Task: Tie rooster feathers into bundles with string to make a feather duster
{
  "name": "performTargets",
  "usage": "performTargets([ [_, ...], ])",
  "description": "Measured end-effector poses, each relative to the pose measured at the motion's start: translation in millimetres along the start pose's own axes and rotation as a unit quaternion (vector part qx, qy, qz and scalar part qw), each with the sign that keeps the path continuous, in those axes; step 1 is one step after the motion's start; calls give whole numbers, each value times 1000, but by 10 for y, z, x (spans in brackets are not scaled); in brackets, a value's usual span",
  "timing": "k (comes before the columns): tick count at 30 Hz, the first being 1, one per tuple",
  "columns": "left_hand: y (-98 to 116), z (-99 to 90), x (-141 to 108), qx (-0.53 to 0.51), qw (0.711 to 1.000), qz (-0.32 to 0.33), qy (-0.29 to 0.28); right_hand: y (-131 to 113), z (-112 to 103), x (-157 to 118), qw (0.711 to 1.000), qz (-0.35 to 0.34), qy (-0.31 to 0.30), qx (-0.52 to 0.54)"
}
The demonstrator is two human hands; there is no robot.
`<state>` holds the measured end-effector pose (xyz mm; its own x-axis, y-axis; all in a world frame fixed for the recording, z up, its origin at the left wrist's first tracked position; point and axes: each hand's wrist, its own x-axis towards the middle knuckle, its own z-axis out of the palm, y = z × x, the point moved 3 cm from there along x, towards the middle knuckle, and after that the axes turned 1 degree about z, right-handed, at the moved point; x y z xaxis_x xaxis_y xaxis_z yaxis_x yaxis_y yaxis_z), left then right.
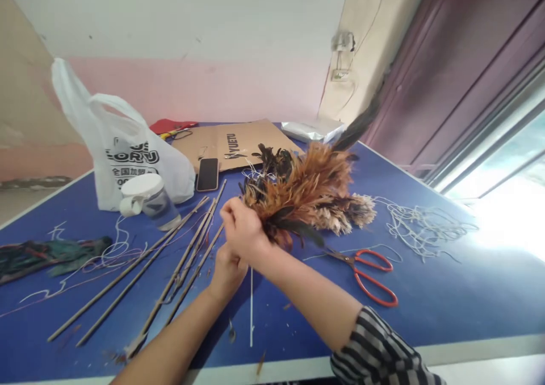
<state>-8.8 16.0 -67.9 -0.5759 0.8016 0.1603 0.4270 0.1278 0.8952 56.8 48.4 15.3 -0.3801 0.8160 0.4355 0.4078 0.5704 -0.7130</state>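
My left hand (229,268) is closed at the near end of a feather duster (310,180), a thick bundle of brown, orange and black feathers pointing away to the right. Just above it, my right hand (244,229) is pinched shut against the base of the feathers, fingertips drawn together. What those fingers pinch is hidden, and so is any handle inside my left hand. Red-handled scissors (372,277) lie to the right of my right forearm, blades toward the feathers. Several thin sticks (187,260) lie left of my hands.
A tangle of white string (421,226) lies at the right. On the left are a lidded clear mug (155,200), a white plastic bag (128,158) and dark green cloth (63,254). Farther back are a phone (208,175), brown cardboard (247,138) and a silver packet (313,129).
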Motion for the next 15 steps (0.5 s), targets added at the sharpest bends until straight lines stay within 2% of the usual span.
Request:
performTargets([
  [3,-13,-13,35,-83,984,129,-91,168,48,218,1000,-1,-5,6],
  [5,-40,10,50,-148,968,155,-130,249,86,304,999,-12,-32,-2],
  [7,-96,49,77,-200,962,96,-159,274,78,337,997,-37,-60,-20],
  [9,-141,76,103,-243,951,24,-189,229,-23,308,995,-64,-73,-25],
  [13,-179,23,153,-315,920,-79,-220,20,-538,53,990,-109,-50,76],
  [15,-178,-25,173,-346,902,-113,-231,25,-796,-125,980,-85,-95,151],
])
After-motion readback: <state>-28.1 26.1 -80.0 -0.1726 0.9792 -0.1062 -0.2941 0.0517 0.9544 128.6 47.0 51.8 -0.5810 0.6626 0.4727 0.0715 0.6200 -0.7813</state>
